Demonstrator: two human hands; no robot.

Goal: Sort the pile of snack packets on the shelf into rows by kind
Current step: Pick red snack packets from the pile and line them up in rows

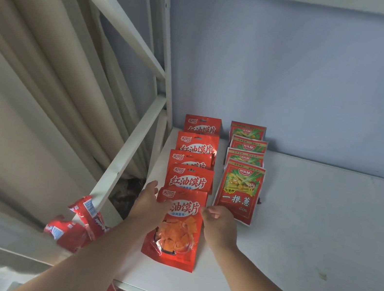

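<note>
**Q:** Head view, hands?
**A:** Left hand [150, 202] lies across the front packet [175, 234] at upper left; grip cannot be told. Right hand [220, 221], fingers curled, pinches its right edge.
**Q:** Packet's location?
**A:** Flat on the shelf [299, 228], heading the red row, beside the green-red row [239, 192].

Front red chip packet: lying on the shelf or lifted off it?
Lying face up: the front red chip packet rests on the shelf, left hand and right hand gripping its upper corners.
</note>
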